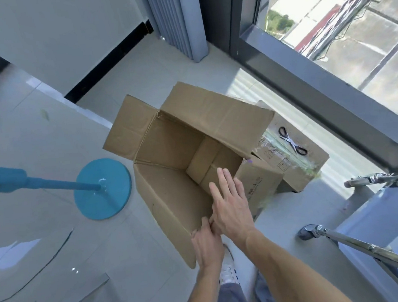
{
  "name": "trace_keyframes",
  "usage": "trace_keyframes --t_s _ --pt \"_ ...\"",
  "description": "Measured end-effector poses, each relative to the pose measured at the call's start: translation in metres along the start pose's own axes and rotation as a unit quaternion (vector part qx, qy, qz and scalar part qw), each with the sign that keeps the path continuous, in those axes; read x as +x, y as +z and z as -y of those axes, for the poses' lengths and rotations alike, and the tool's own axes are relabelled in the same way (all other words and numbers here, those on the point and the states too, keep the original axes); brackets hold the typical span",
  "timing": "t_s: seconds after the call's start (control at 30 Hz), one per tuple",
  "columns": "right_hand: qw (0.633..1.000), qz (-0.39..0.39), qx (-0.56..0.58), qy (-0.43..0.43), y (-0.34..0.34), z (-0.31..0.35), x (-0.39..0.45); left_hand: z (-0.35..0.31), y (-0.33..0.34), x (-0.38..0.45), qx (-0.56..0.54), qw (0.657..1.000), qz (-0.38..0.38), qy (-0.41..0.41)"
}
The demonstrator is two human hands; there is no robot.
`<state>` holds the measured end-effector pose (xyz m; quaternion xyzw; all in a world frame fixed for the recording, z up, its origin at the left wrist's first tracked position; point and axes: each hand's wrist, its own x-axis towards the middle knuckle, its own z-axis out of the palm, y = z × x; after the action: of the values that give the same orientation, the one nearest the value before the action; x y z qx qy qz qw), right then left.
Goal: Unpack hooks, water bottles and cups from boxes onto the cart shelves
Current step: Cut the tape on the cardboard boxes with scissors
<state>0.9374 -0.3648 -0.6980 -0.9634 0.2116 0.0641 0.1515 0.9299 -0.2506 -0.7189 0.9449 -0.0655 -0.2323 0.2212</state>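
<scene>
An open cardboard box point(170, 167) sits on the tiled floor point(36, 145), flaps spread, nothing visible inside but its bottom seam. The left hand point(207, 246) grips the box's near rim — fingers curled over the edge. The right hand point(231, 205) lies flat on that same rim, fingers straight and together. Behind it, a taped box point(297, 164) carries scissors point(291, 140). A blue stand base point(103, 188) rests left of the box.

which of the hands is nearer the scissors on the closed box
Right. The right hand reaches over the open box's near rim, toward the scissors. The left hand sits lower at the box's near corner, farther off.
</scene>
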Motion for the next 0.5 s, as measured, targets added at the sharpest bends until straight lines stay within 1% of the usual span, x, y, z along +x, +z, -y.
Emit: trace_keyframes --t_s 0.07,0.13,0.17,0.2,0.23,0.27,0.3,0.37,0.43,0.47,0.5 --pt "0.999 -0.018 0.002 -0.026 -0.008 0.011 0.009 -0.010 -0.015 0.013 -0.053 0.998 -0.029 -0.011" --pt "0.998 -0.036 0.018 -0.056 -0.017 0.024 0.018 -0.021 -0.028 0.024 -0.132 0.990 -0.038 -0.017" --pt "0.997 -0.042 0.034 -0.054 -0.022 0.031 0.023 -0.026 -0.035 0.029 -0.200 0.979 -0.033 -0.033" --pt "0.997 -0.049 0.057 -0.029 -0.028 0.039 0.027 -0.034 -0.044 0.032 -0.283 0.957 -0.040 -0.059" --pt "0.994 -0.059 0.085 0.017 -0.034 0.045 0.031 -0.042 -0.052 0.036 -0.356 0.928 -0.059 -0.093" --pt "0.988 -0.069 0.115 0.077 -0.038 0.049 0.034 -0.047 -0.059 0.041 -0.383 0.911 -0.099 -0.117" --pt "0.977 -0.074 0.145 0.137 -0.042 0.050 0.036 -0.053 -0.064 0.045 -0.374 0.906 -0.151 -0.131" --pt "0.951 -0.083 0.182 0.237 -0.046 0.047 0.037 -0.056 -0.074 0.051 -0.388 0.878 -0.212 -0.184" --pt "0.932 -0.090 0.177 0.304 -0.047 0.041 0.032 -0.050 -0.078 0.051 -0.462 0.814 -0.243 -0.255" --pt "0.927 -0.087 0.171 0.321 -0.045 0.039 0.028 -0.042 -0.077 0.050 -0.481 0.788 -0.248 -0.294" --pt "0.926 -0.082 0.168 0.328 -0.042 0.037 0.023 -0.032 -0.072 0.047 -0.490 0.770 -0.242 -0.329"
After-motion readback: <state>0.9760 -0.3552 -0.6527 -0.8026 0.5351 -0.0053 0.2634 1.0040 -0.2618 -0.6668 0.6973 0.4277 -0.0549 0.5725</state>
